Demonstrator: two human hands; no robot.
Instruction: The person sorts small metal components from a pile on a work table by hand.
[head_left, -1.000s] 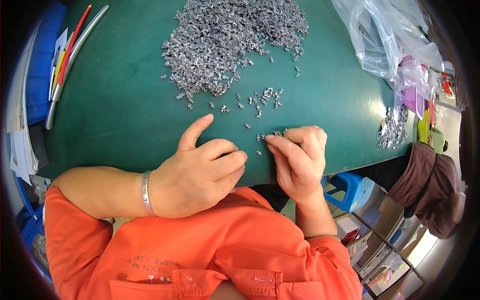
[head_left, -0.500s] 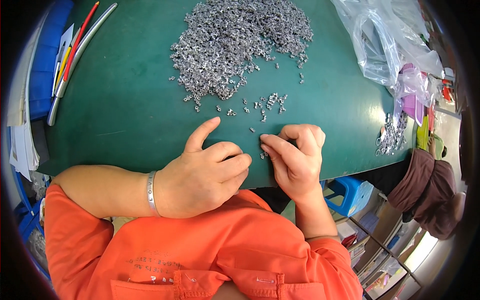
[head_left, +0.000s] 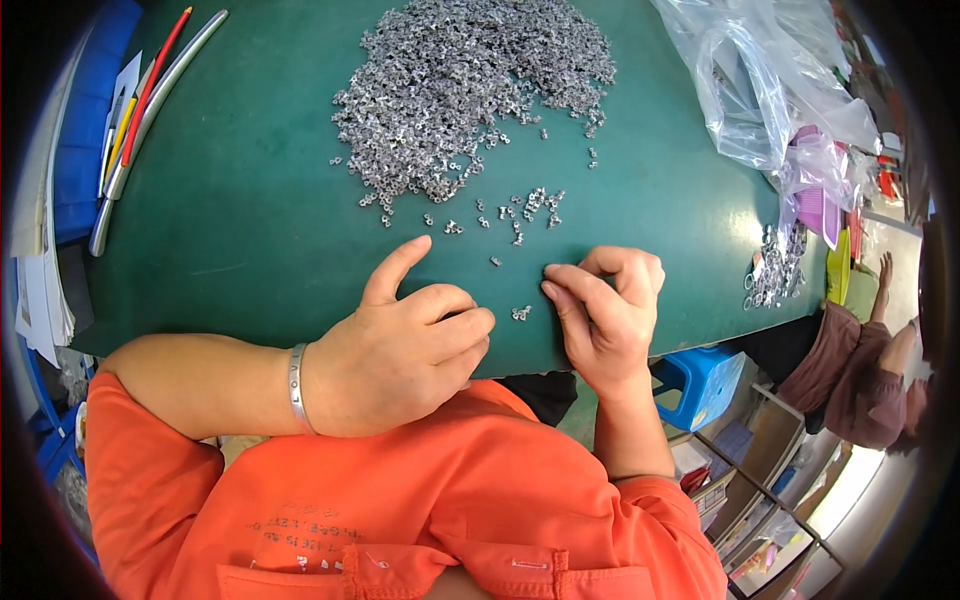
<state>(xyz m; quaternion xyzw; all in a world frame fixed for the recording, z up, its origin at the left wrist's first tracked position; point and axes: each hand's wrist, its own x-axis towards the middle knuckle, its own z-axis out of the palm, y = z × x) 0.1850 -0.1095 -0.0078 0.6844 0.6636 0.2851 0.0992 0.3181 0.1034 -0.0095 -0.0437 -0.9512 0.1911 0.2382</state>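
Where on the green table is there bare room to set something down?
Bare patches: left, between the silver strip and the big pile of metal pieces; right, between that pile and the clear plastic bag, and between the right hand and the shiny parts. Crowded: the pile and the loose pieces.

A green worktable occupies the centre of the view; its smooth top extends to the upper edge. A glare patch marks the top near its right end. A blue stool stands beside the front edge, on the right. At lower right, an open shelving unit is divided into loaded compartments. A bright white strip adjoins it; window or lamp cannot be determined. Blue framework stands at the left rim.
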